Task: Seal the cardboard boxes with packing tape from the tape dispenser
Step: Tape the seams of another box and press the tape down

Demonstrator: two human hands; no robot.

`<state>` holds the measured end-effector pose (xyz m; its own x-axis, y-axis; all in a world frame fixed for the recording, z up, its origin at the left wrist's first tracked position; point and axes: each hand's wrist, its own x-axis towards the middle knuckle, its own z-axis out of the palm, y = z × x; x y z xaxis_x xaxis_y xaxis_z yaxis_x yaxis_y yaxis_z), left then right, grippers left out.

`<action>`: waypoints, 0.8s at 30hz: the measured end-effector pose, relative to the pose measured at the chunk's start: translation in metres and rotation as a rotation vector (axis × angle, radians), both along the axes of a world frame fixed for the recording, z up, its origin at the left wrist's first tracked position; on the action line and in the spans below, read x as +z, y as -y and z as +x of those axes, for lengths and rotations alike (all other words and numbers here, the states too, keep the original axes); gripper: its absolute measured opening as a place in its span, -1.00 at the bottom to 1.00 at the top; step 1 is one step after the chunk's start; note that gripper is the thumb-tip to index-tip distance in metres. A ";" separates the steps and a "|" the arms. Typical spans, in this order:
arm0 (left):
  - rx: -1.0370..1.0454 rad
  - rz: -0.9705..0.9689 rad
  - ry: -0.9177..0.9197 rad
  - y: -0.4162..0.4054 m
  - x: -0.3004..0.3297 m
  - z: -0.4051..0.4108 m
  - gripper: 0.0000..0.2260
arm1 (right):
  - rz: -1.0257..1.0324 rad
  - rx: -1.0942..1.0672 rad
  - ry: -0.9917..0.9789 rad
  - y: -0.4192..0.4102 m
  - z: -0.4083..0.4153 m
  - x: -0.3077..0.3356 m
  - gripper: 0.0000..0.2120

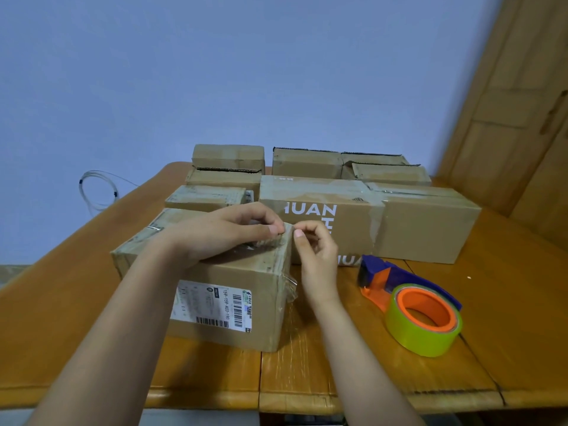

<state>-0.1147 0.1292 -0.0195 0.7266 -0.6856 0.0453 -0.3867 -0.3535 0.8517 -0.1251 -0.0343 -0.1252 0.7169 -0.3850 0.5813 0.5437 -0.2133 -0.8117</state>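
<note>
A cardboard box (pixel 233 290) with a white shipping label stands near the table's front, its top covered in worn tape. My left hand (pixel 224 232) lies across the box top, fingers curled at its right top corner. My right hand (pixel 316 250) is beside that corner, thumb and fingers pinched together at the box's top edge, apparently on a bit of tape. A loose clear tape end hangs off the box's right side. The tape dispenser (pixel 412 302), blue and orange with a yellow-green roll, lies on the table to the right, untouched.
Several more cardboard boxes fill the back of the wooden table (pixel 507 333), among them a long printed box (pixel 368 222) just behind my hands. A coiled cable (pixel 98 189) hangs at the far left. A wooden door (pixel 516 103) stands at the right.
</note>
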 end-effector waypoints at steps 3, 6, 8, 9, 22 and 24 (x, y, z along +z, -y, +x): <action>-0.004 0.010 0.006 -0.002 0.000 0.001 -0.74 | 0.038 0.028 -0.047 0.002 -0.005 0.003 -0.91; -0.002 0.005 0.013 -0.002 -0.001 0.001 -0.79 | 0.029 0.016 -0.075 0.002 -0.006 0.003 -0.89; -0.004 0.005 0.014 -0.001 -0.001 0.001 -0.81 | 0.000 -0.026 -0.074 0.002 -0.005 0.001 -0.87; -0.005 0.012 0.017 -0.001 -0.001 0.002 -0.82 | -0.021 -0.052 -0.069 0.001 -0.005 0.000 -0.86; 0.014 0.027 0.040 0.001 -0.004 0.006 -0.88 | -0.184 -0.210 0.095 -0.003 -0.017 -0.004 -0.88; 0.022 0.043 0.055 0.002 -0.004 0.005 -0.89 | -0.214 -0.201 0.112 -0.005 -0.018 -0.006 -0.84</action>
<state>-0.1092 0.1273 -0.0234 0.7387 -0.6717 0.0565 -0.4241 -0.3980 0.8135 -0.1434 -0.0288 -0.1317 0.5658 -0.3729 0.7354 0.5567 -0.4851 -0.6744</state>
